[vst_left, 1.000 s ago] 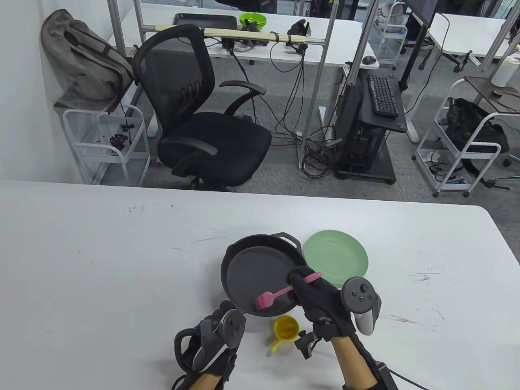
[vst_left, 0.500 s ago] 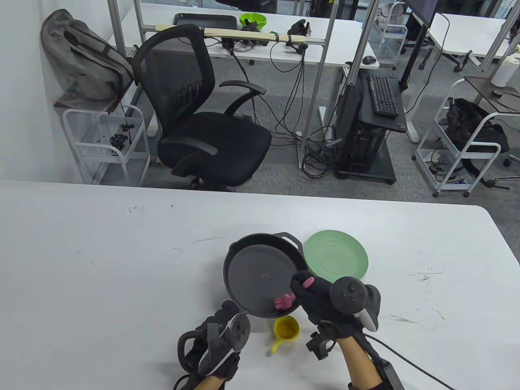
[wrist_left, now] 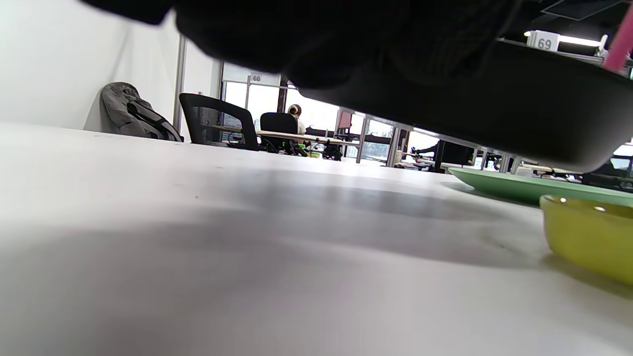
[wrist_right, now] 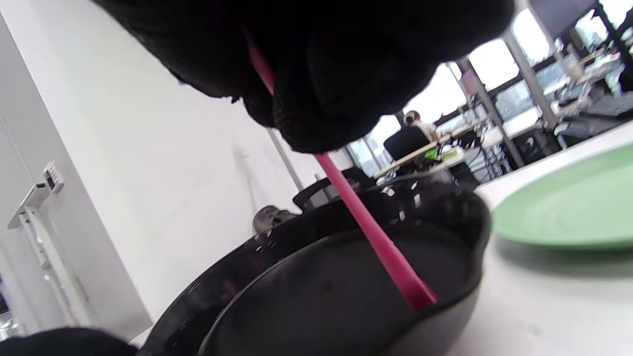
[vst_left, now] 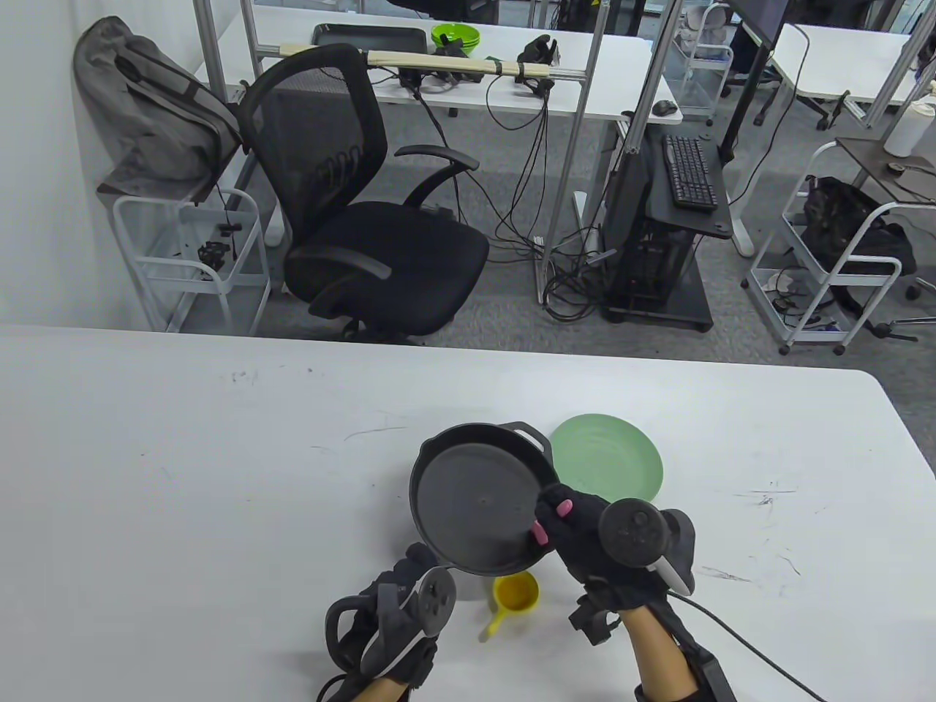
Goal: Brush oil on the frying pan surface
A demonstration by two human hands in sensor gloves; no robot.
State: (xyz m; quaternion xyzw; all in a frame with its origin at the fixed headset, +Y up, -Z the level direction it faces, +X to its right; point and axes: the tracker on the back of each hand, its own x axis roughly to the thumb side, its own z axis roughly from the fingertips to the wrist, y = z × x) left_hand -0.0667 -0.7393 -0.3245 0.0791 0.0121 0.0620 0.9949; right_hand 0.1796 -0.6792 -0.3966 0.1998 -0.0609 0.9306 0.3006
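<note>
The black frying pan point(vst_left: 475, 504) is tilted and raised off the white table; its underside shows in the left wrist view point(wrist_left: 470, 113). My left hand point(vst_left: 409, 585) holds it at the near rim, with the handle hidden under the glove. My right hand point(vst_left: 578, 526) grips the pink brush point(vst_left: 541, 532) at the pan's near right edge, and only small pink bits show past the fingers. In the right wrist view the brush handle point(wrist_right: 376, 232) slants down into the pan point(wrist_right: 321, 291), its head hidden behind the rim. A yellow oil cup point(vst_left: 515, 591) stands just in front of the pan.
A green plate point(vst_left: 607, 468) lies right of the pan, touching or nearly touching it; it also shows in the left wrist view point(wrist_left: 519, 185) and the right wrist view point(wrist_right: 568, 212). The yellow cup point(wrist_left: 588, 237) sits close on the right in the left wrist view. A black office chair point(vst_left: 351, 205) stands beyond the table's far edge.
The pan has shifted a little right and tilted up. The brush has swept from the pan's near middle to its near right edge and stands steeper, now mostly hidden by my right hand.
</note>
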